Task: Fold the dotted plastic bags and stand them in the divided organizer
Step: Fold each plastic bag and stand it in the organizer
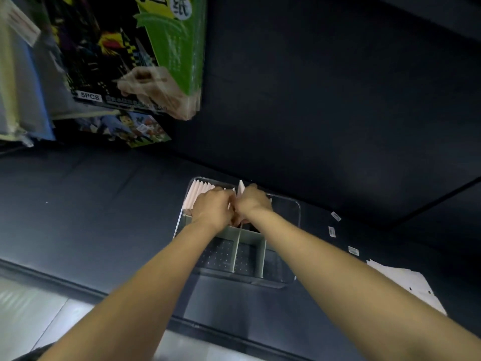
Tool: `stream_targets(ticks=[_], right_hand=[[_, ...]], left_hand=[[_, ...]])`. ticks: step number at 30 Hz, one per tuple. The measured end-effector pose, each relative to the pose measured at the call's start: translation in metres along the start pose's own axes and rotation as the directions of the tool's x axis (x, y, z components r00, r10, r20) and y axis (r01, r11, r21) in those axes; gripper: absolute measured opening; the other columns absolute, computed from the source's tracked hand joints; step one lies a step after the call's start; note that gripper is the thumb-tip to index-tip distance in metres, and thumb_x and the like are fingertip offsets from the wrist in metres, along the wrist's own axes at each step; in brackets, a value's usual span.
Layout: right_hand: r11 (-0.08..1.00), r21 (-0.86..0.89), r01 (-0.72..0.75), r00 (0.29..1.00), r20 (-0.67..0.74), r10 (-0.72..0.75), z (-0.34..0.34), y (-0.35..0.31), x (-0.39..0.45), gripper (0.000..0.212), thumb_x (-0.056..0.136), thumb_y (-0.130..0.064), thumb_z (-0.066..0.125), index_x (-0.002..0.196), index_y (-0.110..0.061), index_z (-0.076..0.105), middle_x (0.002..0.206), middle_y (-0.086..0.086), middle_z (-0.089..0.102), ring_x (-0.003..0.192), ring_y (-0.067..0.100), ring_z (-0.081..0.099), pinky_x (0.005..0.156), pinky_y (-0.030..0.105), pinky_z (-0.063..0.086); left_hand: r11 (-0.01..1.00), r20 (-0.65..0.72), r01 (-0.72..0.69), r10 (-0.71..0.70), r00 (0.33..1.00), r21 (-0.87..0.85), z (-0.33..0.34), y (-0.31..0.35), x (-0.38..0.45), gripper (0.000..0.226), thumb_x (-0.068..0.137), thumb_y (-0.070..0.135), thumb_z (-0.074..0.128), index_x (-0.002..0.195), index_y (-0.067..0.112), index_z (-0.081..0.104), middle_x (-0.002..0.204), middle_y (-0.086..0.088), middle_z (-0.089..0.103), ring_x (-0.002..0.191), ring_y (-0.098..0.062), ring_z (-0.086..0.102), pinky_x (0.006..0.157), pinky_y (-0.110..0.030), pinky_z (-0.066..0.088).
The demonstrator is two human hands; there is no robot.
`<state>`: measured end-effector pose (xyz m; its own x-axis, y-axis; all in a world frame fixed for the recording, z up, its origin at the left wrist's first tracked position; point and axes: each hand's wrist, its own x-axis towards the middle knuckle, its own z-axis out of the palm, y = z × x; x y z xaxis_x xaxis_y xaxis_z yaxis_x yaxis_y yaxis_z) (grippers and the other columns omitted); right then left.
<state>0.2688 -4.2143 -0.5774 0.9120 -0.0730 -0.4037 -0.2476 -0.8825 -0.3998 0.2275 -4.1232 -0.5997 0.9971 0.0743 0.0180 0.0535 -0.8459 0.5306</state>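
A clear divided organizer (295, 212) with grey-green dividers (237, 246) sits on the dark table. Several folded pale pink bags (199, 188) stand in a row in its far left compartment. My left hand (213, 207) and my right hand (251, 200) meet over the far middle of the organizer, fingers curled down among the bags. One folded bag (241, 187) sticks up between the two hands; both hands seem to pinch it, though the fingertips are hidden. The near compartments show only a dotted bottom.
A stack of flat white dotted bags (406, 285) lies at the right on the table. Three small labels (335, 216) lie near it. Colourful boxed packs (130, 61) stand at the far left. The table's front edge (78, 287) runs below my forearms.
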Motion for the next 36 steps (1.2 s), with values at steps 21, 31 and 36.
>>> stream_targets(ticks=[21, 31, 36], right_hand=[[0.903, -0.289, 0.318, 0.945, 0.018, -0.326, 0.001, 0.028, -0.021, 0.042, 0.098, -0.037, 0.028, 0.094, -0.013, 0.063, 0.102, 0.012, 0.066, 0.092, 0.031, 0.061, 0.064, 0.03, 0.037], [0.9, 0.209, 0.383, 0.922, -0.138, -0.361, 0.014, 0.091, -0.044, 0.017, 0.093, -0.026, 0.052, 0.101, -0.019, 0.064, 0.094, 0.001, 0.066, 0.089, 0.015, 0.058, 0.079, 0.029, 0.045], [0.902, 0.227, 0.368, 0.92, -0.231, -0.318, -0.005, 0.165, -0.062, 0.016, 0.093, -0.019, 0.054, 0.105, -0.019, 0.064, 0.099, -0.001, 0.063, 0.09, 0.014, 0.057, 0.084, 0.027, 0.044]], left_hand=[[0.982, -0.161, -0.109, 0.084, 0.983, -0.152, 0.009, -0.007, -0.014, 0.026, 0.097, 0.023, 0.047, 0.118, 0.021, 0.062, 0.109, -0.001, 0.061, 0.106, -0.021, 0.049, 0.088, -0.034, 0.042], [0.935, -0.044, -0.25, 0.269, 0.962, 0.25, 0.012, -0.004, -0.009, 0.032, 0.096, 0.038, 0.04, 0.112, 0.026, 0.065, 0.124, 0.001, 0.051, 0.115, -0.021, 0.038, 0.091, -0.036, 0.031], [0.748, 0.269, -0.369, 0.259, 0.928, 0.551, 0.024, 0.008, -0.017, 0.072, 0.096, 0.055, 0.01, 0.15, 0.008, 0.008, 0.159, -0.006, -0.005, 0.145, -0.022, -0.012, 0.114, -0.046, -0.012]])
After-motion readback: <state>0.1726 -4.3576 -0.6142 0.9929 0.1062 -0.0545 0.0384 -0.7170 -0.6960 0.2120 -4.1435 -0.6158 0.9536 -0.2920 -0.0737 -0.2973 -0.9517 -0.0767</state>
